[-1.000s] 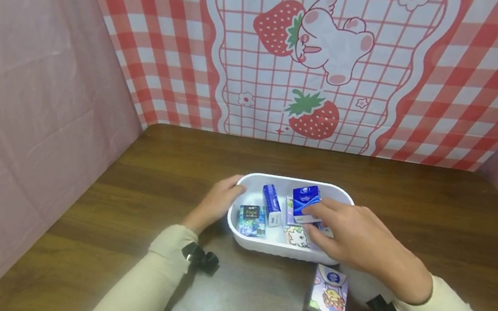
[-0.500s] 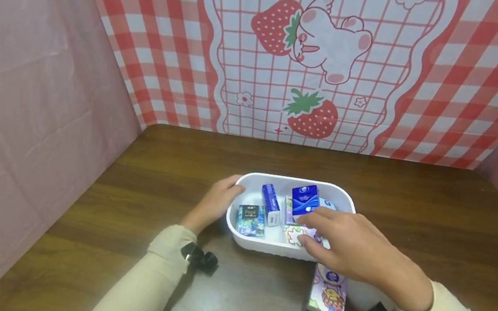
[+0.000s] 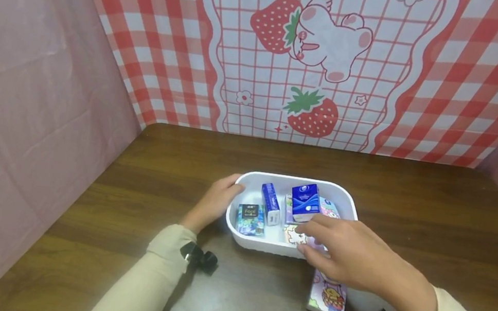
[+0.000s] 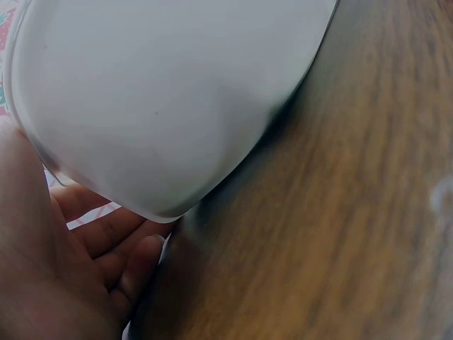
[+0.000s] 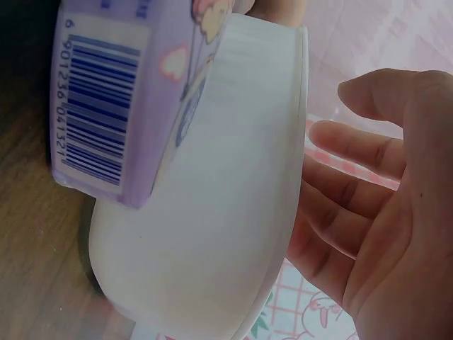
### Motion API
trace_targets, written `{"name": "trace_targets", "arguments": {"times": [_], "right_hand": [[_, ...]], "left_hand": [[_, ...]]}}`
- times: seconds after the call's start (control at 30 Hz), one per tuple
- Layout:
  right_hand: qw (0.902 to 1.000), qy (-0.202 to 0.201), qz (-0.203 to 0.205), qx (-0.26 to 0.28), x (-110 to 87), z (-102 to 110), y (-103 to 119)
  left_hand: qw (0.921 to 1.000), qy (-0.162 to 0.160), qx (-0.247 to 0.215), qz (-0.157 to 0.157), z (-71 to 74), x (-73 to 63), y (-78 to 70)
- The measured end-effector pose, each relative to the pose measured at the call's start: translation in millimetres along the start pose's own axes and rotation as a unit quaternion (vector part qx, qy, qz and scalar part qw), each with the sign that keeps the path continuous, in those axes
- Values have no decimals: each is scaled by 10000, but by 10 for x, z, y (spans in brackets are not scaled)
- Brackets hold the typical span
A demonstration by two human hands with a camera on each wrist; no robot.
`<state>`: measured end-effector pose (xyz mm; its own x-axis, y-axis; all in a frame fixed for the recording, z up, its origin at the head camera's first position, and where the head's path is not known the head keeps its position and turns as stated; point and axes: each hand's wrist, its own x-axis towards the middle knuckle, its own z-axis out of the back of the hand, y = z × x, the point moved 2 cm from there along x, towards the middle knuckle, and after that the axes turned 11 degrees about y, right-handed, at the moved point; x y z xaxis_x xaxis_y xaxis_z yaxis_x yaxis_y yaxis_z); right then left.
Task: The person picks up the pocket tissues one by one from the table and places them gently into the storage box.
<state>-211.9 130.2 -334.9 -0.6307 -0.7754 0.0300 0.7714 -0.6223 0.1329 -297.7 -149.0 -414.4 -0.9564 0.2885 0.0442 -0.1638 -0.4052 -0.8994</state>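
At its left end, my left hand (image 3: 214, 200) grips a white oval bin (image 3: 266, 247), thumb over the rim and fingers outside; the left wrist view shows those fingers (image 4: 113, 237) bent behind the wall. Over the bin's right side hovers my right hand (image 3: 358, 254), holding nothing, fingers loosely bent and thumb apart. Inside, a dark blue tissue pack (image 3: 306, 199) lies on top of a light blue pack (image 3: 328, 207) and a cartoon pack (image 3: 293, 235), partly behind my fingertips. A narrow blue pack (image 3: 270, 204) and a green-blue "Face" pack (image 3: 250, 221) lie at left.
A purple cartoon tissue pack (image 3: 327, 299) lies on the brown wooden table (image 3: 171, 177) in front of the bin, partly under my right hand. A red-checked strawberry cloth (image 3: 173, 53) hangs behind the table, and a pink curtain (image 3: 41, 99) hangs at left.
My right hand has let go of the dark blue pack and drawn back toward the bin's near right rim. The pack stays on top of the others. My left hand keeps its place.
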Motion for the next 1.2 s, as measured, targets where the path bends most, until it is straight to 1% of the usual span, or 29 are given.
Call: {"name": "trace_targets", "arguments": {"times": [0.2, 0.4, 0.57, 0.87, 1.2], "right_hand": [[9998, -59, 161, -67, -20, -23, -3], [9999, 55, 137, -68, -37, -41, 5], [9998, 153, 126, -53, -58, -60, 6], [9996, 218, 167, 33, -76, -70, 23], [9991, -146, 379, -111, -79, -68, 49]], "left_hand": [[10000, 17, 23, 0, -3, 4, 0], [10000, 50, 20, 27, -2, 4, -1], [10000, 58, 16, -19, -1, -1, -10], [10000, 46, -12, -6, 3, -12, -12], [10000, 35, -3, 1, -5, -1, 0]]}}
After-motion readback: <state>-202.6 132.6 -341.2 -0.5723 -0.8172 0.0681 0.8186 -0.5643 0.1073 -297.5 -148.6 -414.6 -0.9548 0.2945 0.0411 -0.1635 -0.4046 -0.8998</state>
